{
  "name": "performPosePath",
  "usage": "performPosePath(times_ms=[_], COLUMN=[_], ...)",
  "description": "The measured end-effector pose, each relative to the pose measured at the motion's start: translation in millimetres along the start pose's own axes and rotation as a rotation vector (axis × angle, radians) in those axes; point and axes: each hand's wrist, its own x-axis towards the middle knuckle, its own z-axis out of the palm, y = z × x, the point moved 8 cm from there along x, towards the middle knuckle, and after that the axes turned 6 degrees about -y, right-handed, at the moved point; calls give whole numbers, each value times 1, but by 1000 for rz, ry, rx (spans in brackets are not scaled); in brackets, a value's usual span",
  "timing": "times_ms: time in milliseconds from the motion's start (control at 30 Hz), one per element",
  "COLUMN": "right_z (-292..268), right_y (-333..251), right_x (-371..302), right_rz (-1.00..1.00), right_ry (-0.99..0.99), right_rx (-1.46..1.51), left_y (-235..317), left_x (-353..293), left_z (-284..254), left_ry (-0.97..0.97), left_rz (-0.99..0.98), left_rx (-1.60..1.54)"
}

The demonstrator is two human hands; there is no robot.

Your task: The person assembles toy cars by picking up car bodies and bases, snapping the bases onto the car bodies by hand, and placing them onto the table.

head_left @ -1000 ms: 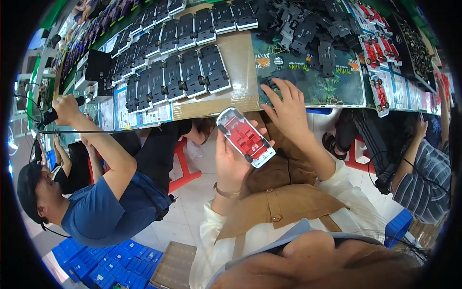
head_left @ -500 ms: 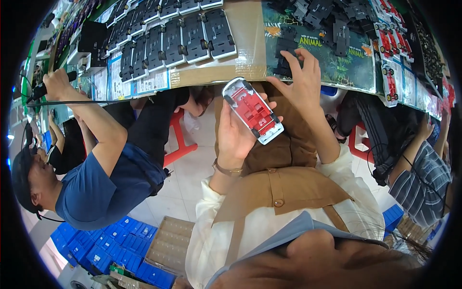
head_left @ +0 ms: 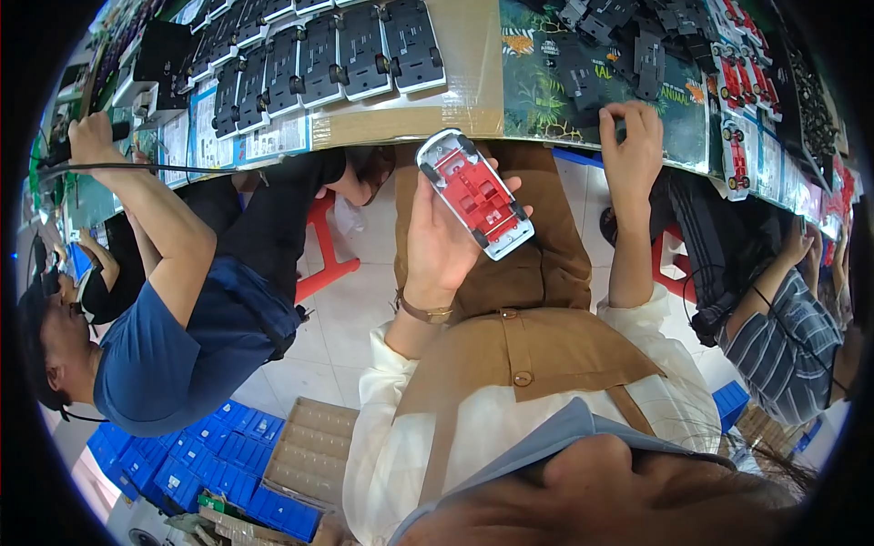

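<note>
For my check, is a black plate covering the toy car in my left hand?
No, the toy car in your left hand shows its red part uncovered.

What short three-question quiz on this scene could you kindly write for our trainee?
1. True or false: the left grip holds a toy car with red showing on the upward side.
2. Seen in the picture, where are the rows of black-based cars relative to the loose black plates? A) left; B) right; C) underneath.
3. Fill in: the plastic boxes at the picture's lower left are mostly ____.

Key: 1 true; 2 A; 3 blue.
</note>
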Motion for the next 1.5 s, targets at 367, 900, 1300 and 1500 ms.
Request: performPosePath(times_ms=[367,900,1300,1500], right_z=[8,-11,0,7], right_y=[-25,-119,-123,-120], right_x=[14,-63,-65,-64], right_rz=[-223,-413,-388,-368], right_ry=[52,-263,-338,-359], right_rx=[-48,310,205,259], left_y=[-7,-11,-3,1], left_x=[19,21,16,16], left_z=[-8,-17,-6,-6], left_ry=[91,172,115,163], left_rz=[15,102,208,228], left_rx=[114,239,499,550])
